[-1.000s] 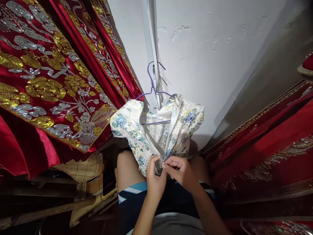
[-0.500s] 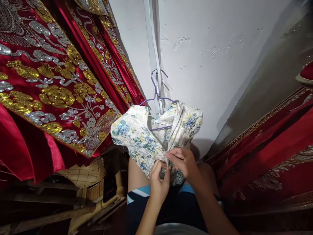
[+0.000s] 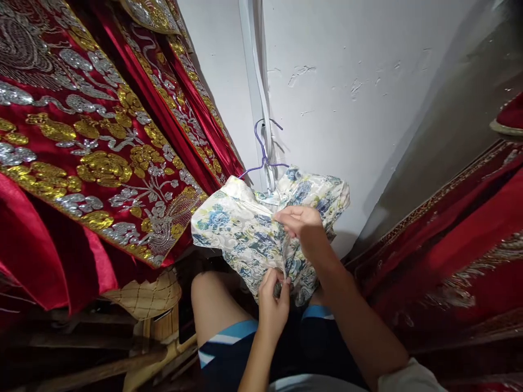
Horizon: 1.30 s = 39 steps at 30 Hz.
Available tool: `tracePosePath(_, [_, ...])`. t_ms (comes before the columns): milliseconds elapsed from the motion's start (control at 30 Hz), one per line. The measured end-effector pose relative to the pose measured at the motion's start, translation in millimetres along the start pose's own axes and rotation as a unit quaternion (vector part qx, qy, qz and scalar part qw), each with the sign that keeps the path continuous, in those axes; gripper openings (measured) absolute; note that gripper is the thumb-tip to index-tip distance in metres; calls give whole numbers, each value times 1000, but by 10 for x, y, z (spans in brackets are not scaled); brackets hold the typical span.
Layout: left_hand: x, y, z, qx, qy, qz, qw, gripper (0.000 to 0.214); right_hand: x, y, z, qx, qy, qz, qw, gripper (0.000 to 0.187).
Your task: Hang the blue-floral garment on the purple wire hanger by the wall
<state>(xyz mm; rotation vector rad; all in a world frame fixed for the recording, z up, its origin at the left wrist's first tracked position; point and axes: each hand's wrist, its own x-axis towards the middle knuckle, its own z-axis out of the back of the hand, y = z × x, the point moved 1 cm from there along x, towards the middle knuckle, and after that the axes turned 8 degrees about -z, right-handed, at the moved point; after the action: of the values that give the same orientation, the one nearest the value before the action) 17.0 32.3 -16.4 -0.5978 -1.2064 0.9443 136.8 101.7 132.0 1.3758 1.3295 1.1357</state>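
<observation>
A white blouse [image 3: 241,228] with blue, green and yellow flowers hangs on a purple wire hanger [image 3: 261,146] before me. Low on its front, my left hand [image 3: 274,296] is closed in a pinch on the cloth at the centre line. Higher up, just under the neckline, my right hand [image 3: 302,220] pinches the top of the front zipper; its pull is hidden behind the fingers. Below the right hand the two front edges meet in one line.
The hanger hooks onto a white strap [image 3: 258,71] along the wall [image 3: 347,54]. Red garments with gold and silver embroidery [image 3: 106,169] hang at left, above a wooden chair frame [image 3: 163,348]. More red fabric [image 3: 457,250] lies at right. My knees [image 3: 216,299] are below the blouse.
My right hand has moved up the blouse front, from beside my left hand to near the neckline. The open V at the front has closed. My left hand stays low on the cloth.
</observation>
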Motion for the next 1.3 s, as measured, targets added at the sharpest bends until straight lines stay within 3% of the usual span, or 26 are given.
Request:
tracePosePath(233, [-87, 78, -60, -10, 31, 3, 999, 22, 155, 320, 53, 92, 5, 68, 993, 17])
tracePosePath(433, [-49, 141, 5, -19, 37, 49, 998, 23, 2, 313, 15, 48, 19, 60, 997, 18])
tracePosePath(567, [222, -96, 178, -33, -23, 19, 999, 16, -119, 231, -4, 5, 5, 55, 998, 20])
tracePosePath(667, [603, -469, 386, -24, -112, -81, 990, 12, -190, 233, 2, -27, 2, 76, 997, 22])
tracePosePath(733, [895, -728, 516, -9, -151, -160, 975, 22, -226, 251, 20, -46, -4, 98, 994, 22])
tracePosePath(800, [1156, -939, 596, 26, -120, -221, 968, 37, -250, 268, 48, -62, -7, 125, 990, 22])
tracePosePath(900, [1387, -1129, 606, 116, -50, -267, 955, 17, -255, 288, 96, -68, 1, 153, 986, 20])
tracePosePath(967, [1430, -1192, 570, 149, -50, -287, 945, 6, -229, 294, 114, -61, 9, 153, 986, 20])
tracePosePath(1133, [1449, -1249, 579, 194, -107, -331, 917, 5, -69, 211, 92, -61, 3, 123, 991, 22])
tracePosePath(1300, [1615, -1040, 999, 168, -251, -261, 917, 16, -2, -37, 188, -110, -1, 105, 988, 20])
